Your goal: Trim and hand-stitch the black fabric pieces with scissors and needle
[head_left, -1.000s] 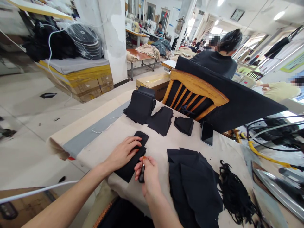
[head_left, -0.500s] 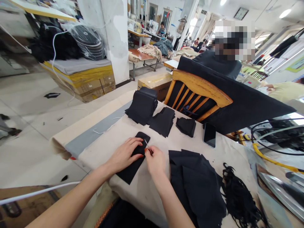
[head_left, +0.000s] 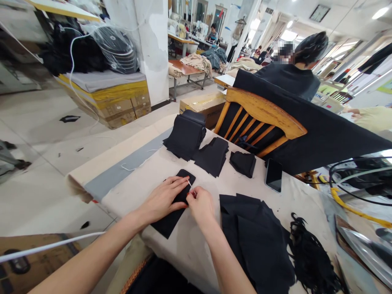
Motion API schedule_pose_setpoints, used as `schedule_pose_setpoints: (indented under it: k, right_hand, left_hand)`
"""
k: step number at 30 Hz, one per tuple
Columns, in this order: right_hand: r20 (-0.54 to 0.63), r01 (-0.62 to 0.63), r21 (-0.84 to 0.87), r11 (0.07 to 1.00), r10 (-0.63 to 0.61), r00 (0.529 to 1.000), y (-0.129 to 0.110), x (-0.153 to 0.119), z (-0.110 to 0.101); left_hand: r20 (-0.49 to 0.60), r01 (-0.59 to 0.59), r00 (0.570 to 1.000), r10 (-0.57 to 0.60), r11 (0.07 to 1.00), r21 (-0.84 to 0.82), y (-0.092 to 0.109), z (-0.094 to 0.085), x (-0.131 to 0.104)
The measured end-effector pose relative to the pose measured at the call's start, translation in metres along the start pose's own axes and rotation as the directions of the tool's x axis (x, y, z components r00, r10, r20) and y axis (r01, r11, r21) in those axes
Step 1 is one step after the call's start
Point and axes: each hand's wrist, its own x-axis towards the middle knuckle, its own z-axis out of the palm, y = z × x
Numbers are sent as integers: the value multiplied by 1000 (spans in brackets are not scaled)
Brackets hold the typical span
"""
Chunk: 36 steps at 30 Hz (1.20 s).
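While the left hand [head_left: 162, 199] presses flat, fingers spread, on a black cloth piece [head_left: 174, 204] near the bench's [head_left: 196, 245] front edge, the right hand [head_left: 200, 205] pinches a thin white stick [head_left: 190, 185] over that piece, fingers closed around it.

Hardly any writing can be read here. The cardboard box [head_left: 204, 107] on the floor behind the counter carries dark printed capitals along its side, cut off by the wooden chair [head_left: 263, 116] and too blurred to spell out. The stacked cartons [head_left: 122, 109] under the yellow-edged board show small printed marks, also unreadable. A wall clock [head_left: 319, 13] hangs high up, its face too small to read. A green-framed sign [head_left: 386, 86] at far right is illegible.
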Motion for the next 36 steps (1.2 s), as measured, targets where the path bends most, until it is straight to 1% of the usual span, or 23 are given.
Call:
schedule_pose_setpoints:
  k: [5,9,12,17,22,27,32,36]
  right_hand:
    - [9,19,-63,998,-19,1000,0,-1,-2]
    - [29,19,-33,999,-18,999,4,-1,-3]
    - [22,13,0,1000,-13,1000,7,0,-2]
    - [-27,34,56,998,-32,999,16,-4,1]
    - [-124,137,108,985,-124,984,26,-13,2]
    - [-189,224,122,967,-199,962,23,-15,7]
    - [-242,271,110,956,-238,941,18,-18,13]
    - [-253,285,98,954,-253,934,19,-19,15]
  left_hand:
    - [5,-1,1000,1,1000,5,0,0,0]
    - [-25,23,999,-23,1000,-3,5,-2,-3]
    - [-37,29,999,-29,1000,-4,6,-2,-4]
    - [-31,20,999,-19,1000,24,6,-1,-2]
    - [-41,33,999,-31,999,43,7,0,-2]
    - [-36,34,999,-32,997,62,8,0,-2]
    - [-28,32,999,-30,997,75,9,0,-1]
    - [-25,32,999,-30,996,78,11,0,-2]
